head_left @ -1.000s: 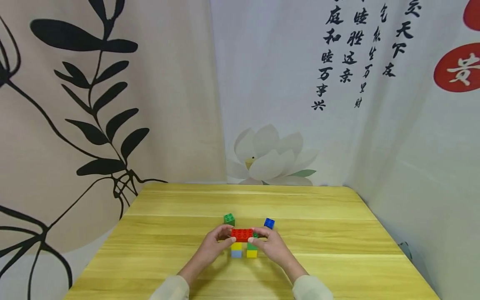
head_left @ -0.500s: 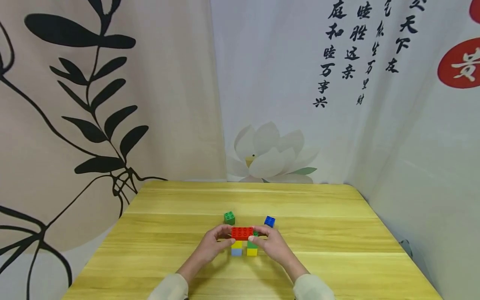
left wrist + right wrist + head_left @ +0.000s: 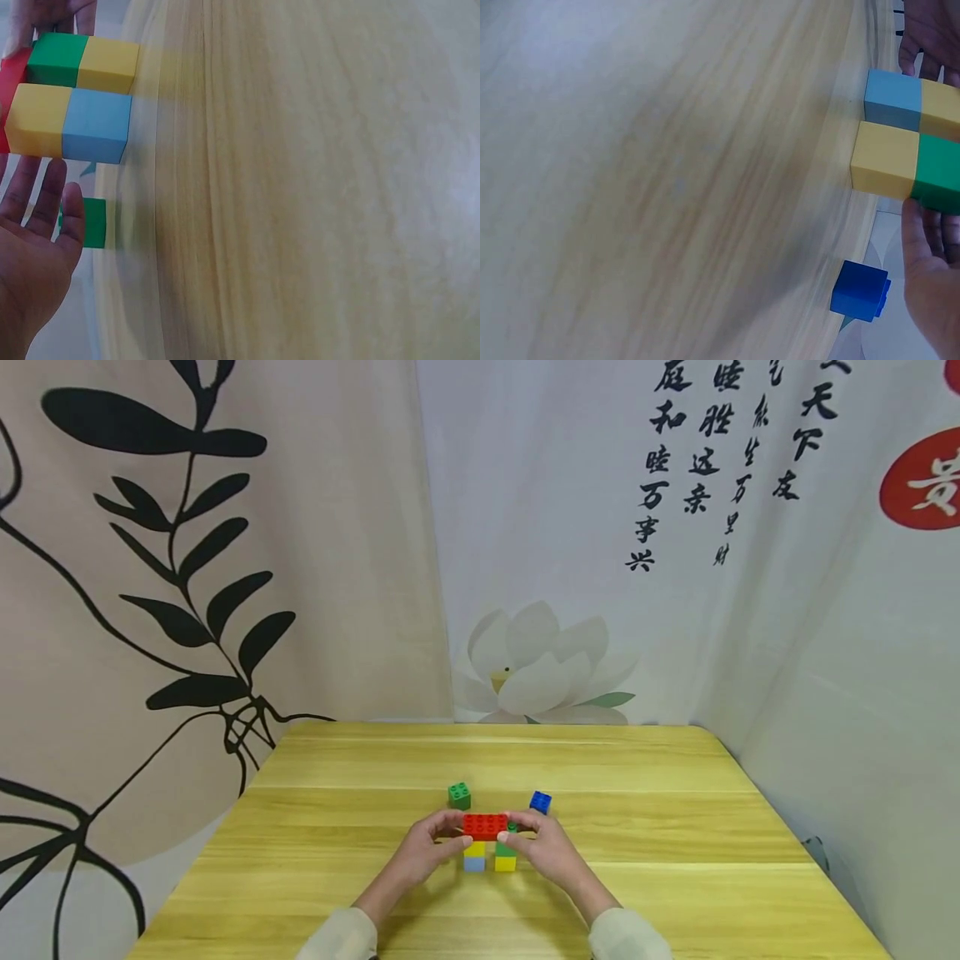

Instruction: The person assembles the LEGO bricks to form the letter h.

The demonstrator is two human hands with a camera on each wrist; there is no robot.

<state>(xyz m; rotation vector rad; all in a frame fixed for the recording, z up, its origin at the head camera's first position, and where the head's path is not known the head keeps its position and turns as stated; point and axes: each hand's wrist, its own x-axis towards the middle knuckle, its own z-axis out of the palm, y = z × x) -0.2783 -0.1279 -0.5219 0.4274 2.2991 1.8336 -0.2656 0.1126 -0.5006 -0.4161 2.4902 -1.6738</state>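
A long red toy building brick point(image 3: 486, 827), studs up, lies across two short stacks at the middle of the table. My left hand point(image 3: 431, 850) pinches its left end between thumb and fingers, and my right hand point(image 3: 546, 850) pinches the right end. Under the left side, a yellow brick point(image 3: 37, 120) sits on a light blue brick point(image 3: 97, 126). The right stack has a green brick point(image 3: 939, 172) over another yellow brick point(image 3: 885, 159). Some green studs show beside the red brick's right end. Only a sliver of the red brick enters the left wrist view.
Behind my left hand stands a loose green brick point(image 3: 459, 795). A dark blue brick point(image 3: 540, 802) lies beyond my right hand. The wooden table point(image 3: 337, 827) ends at a printed curtain point(image 3: 555, 568) at the back.
The head view tilts very slightly. Both hands keep their pinch on the red brick, and the bricks stay in the same arrangement.
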